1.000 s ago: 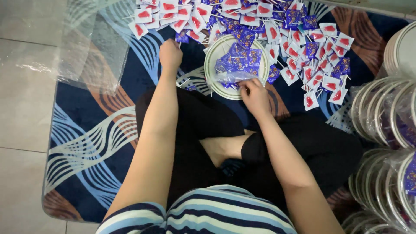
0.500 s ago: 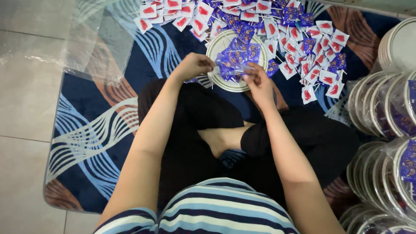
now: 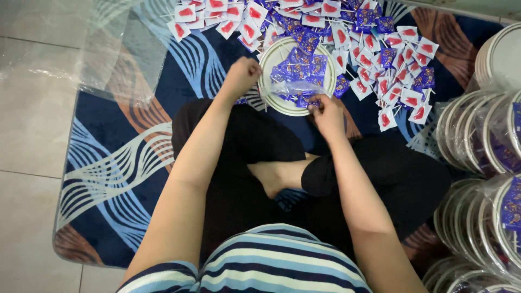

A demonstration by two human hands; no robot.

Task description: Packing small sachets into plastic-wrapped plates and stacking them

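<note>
A person sits cross-legged on a blue patterned rug (image 3: pixel 125 157), both hands at a round white plate (image 3: pixel 269 57) heaped with purple-wrapped lollipops (image 3: pixel 304 62). The left hand (image 3: pixel 242 76) is closed in a fist just beside the plate's left rim; whether it holds anything cannot be told. The right hand (image 3: pixel 325 111) pinches a clear plastic wrap (image 3: pixel 296 88) lying across the near edge of the plate, fingers curled shut on the film. Beyond the plate, red-and-white wrapped lollipops (image 3: pixel 380 59) and more purple ones lie scattered across the rug. Stacks of wrapped plates (image 3: pixel 477 135) stand at the person's right, and a loose clear sheet (image 3: pixel 81 49) lies on the tiled floor (image 3: pixel 27 179) at the left. The risk appears to lie in the thin film: a hard tug could tear it, or drag the plate and tip lollipops off its rim into the loose pile, mixing the 2 colours.
</note>
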